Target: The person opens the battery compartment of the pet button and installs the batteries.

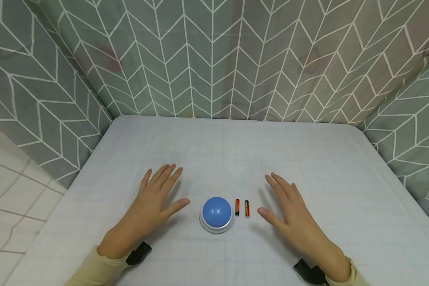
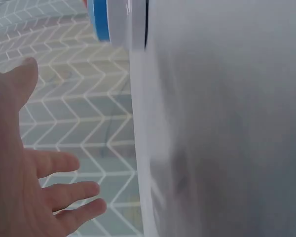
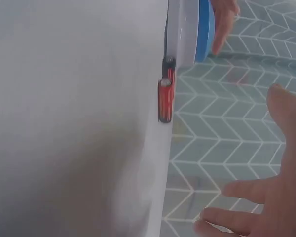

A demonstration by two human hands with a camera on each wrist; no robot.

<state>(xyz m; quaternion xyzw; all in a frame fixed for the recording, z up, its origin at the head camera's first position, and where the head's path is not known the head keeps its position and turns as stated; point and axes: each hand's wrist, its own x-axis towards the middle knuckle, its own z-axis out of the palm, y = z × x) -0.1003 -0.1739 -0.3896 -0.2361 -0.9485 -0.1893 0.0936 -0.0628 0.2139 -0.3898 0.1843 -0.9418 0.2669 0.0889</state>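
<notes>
Table (image 1: pixel 218 155): pale cloth cover, faint creases, far corners rounded. About midway between its left and right edges, well apart from the far edge, sits a push button (image 1: pixel 217 212): smooth, glossy blue dome on a round whitish base. Just to its right lie two slim cylindrical batteries, the left battery (image 1: pixel 237 207) and the right battery (image 1: pixel 247 209), red-wrapped with dark parts, side by side with a gap, ends toward the far edge.

Your left hand (image 1: pixel 153 208) hovers on the table's left-edge side of the button, fingers spread wide, thumb toward the dome. Your right hand (image 1: pixel 293 214) hovers on the right-edge side of the batteries, fingers extended, thumb set wide. Beyond the far edge hangs grey-green fabric (image 1: pixel 200 59), white chevron lines, softly rippled.
</notes>
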